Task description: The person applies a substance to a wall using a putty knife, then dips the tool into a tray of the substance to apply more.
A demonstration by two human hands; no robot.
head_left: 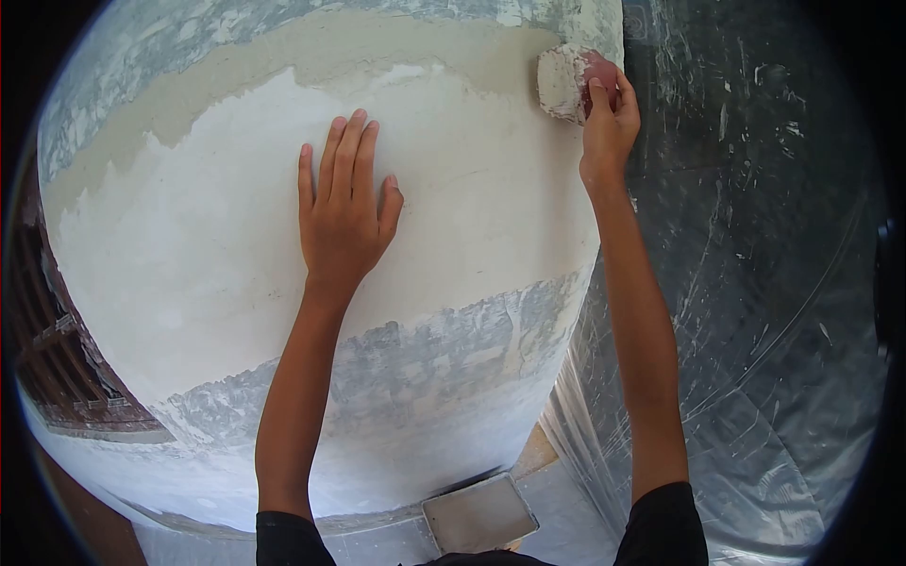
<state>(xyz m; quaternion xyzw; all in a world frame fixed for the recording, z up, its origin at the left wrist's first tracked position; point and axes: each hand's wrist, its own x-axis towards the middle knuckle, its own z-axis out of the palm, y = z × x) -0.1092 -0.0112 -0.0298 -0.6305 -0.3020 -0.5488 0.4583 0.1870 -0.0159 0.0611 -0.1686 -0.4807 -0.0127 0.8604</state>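
Observation:
My left hand (pixel 343 208) lies flat on the white plastered wall (pixel 226 236), its fingers spread and nothing in it. At the wall's right edge, my right hand (pixel 610 132) grips a dark red putty spreader (pixel 601 77). Thick pale putty (pixel 562 85) coats the spreader's left side, and my thumb presses on its face. Beside the spreader, a darker, damp-looking band of putty (pixel 377 45) curves across the upper wall. The spreader's far side is hidden.
A rectangular tray (pixel 481 514) of greyish putty stands low by the wall's foot. Dark plastic sheeting (pixel 755 236), splashed with white, hangs at the right. Brown bars of an opening (pixel 66 349) show at the left. Grey patchy wall (pixel 377 368) runs below the white area.

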